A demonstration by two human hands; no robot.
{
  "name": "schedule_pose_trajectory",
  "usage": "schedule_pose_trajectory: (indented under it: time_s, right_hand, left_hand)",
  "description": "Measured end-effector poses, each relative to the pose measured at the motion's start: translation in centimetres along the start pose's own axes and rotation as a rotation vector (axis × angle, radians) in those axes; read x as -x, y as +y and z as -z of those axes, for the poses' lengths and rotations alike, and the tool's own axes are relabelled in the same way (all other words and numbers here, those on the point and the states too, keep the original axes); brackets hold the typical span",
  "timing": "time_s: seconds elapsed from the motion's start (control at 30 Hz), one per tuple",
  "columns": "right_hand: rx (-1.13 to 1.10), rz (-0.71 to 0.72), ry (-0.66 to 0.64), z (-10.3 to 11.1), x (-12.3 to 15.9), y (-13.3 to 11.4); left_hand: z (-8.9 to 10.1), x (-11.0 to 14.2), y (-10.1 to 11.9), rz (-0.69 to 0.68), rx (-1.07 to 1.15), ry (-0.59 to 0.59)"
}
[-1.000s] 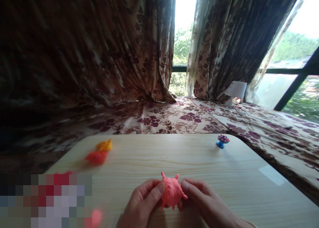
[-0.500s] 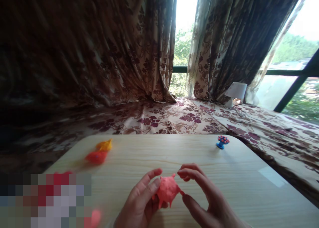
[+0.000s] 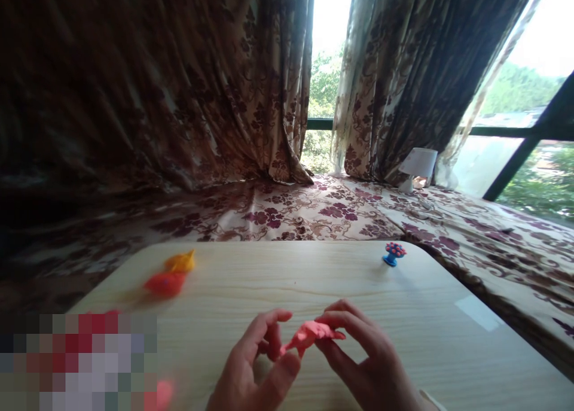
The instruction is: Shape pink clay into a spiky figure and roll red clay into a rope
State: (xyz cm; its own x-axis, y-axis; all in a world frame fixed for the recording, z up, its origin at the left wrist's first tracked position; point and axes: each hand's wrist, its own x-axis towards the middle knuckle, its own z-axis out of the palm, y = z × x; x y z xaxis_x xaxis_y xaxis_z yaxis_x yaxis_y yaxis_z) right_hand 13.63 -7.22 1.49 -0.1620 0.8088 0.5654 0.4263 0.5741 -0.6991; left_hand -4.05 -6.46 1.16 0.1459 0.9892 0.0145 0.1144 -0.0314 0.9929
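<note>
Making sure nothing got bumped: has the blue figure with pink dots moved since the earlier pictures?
No. The blue figure keeps its place near the far right corner of the table; only the whole view shifted.

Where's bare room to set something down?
The table is bare between the red lump and blue toy, and between that toy and your right hand. Crowded: far left, around the yellow lump, and around the pink lump by your left hand.

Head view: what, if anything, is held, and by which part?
A pink piece, pinched at its right side by the right hand; left hand, contact unclear.
</note>
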Motion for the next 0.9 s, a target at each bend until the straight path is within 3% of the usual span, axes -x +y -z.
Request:
schedule_pose_trajectory:
  time_s: [0.07, 0.17, 0.33, 0.5, 0.73, 0.9]
  right_hand:
    - [-0.042, -0.032, -0.029, -0.3, 0.1, 0.1]
    - [-0.048, 0.001, -0.063, -0.6, 0.4, 0.3]
    - [0.080, 0.108, 0.017, -0.3, 0.7, 0.2]
    - [0.105, 0.154, -0.117, 0.5, 0.5, -0.5]
    - [0.078, 0.097, -0.131, 0.4, 0.3, -0.3]
    - [0.071, 0.087, -0.138, 0.4, 0.3, -0.2]
  left_hand:
    - [-0.4, 0.1, -0.2, -0.044, -0.034, 0.023]
    - [-0.9, 0.2, -0.4, -0.004, 0.009, -0.026]
    - [-0.7, 0.0, 0.0, -0.072, -0.054, -0.040]
    - [-0.3, -0.1, 0.6, -0.148, -0.188, -0.116]
    - [-0.3, 0.0, -0.8, -0.064, -0.197, -0.046]
    - [-0.1, 0.1, -0.3, -0.039, -0.087, -0.008]
